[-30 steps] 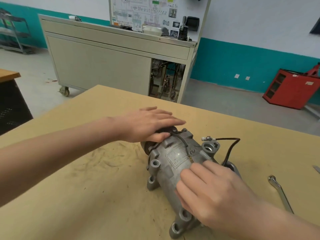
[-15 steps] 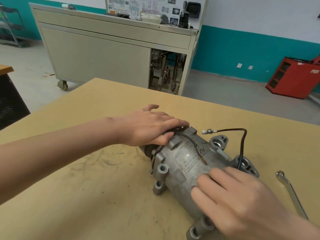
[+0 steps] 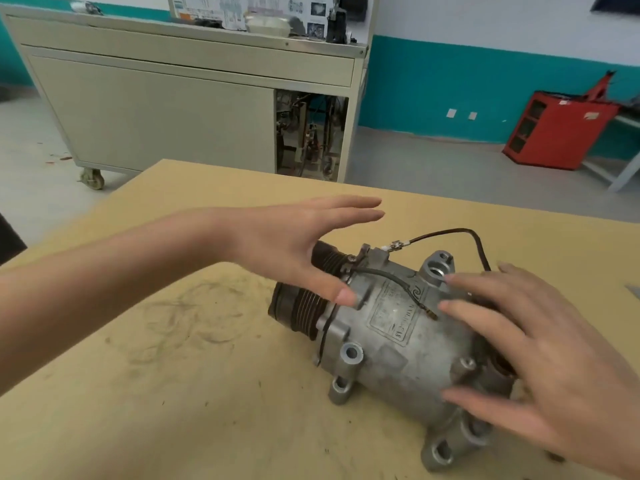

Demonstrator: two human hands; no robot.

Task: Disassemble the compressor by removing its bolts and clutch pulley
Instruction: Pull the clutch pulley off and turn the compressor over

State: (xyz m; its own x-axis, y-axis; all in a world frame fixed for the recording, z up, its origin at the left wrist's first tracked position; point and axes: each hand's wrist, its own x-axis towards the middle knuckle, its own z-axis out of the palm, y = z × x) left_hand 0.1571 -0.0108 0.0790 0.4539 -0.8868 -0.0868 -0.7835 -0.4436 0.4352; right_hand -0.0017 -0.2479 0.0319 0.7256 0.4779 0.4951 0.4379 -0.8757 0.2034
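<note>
A grey metal compressor (image 3: 391, 344) lies on its side on the tan table (image 3: 173, 393). Its dark ribbed clutch pulley (image 3: 298, 306) points left, toward the far side. A black wire (image 3: 446, 233) loops up from the body. My left hand (image 3: 294, 240) hovers over the pulley end with fingers straight and spread, thumb near the housing, gripping nothing. My right hand (image 3: 540, 355) is spread with straight fingers over the rear end of the body, hiding that end. Whether either hand touches the metal is unclear.
A beige wheeled cabinet (image 3: 166, 98) with an open wiring bay stands beyond the table's far edge. A red cabinet (image 3: 554, 129) sits on the floor at the right against the teal wall. A small grey object (image 3: 633, 291) shows at the right edge.
My left hand has lifted off the pulley and opened, uncovering it. My right hand slid back toward the rear end. The wrench on the right is out of sight now.
</note>
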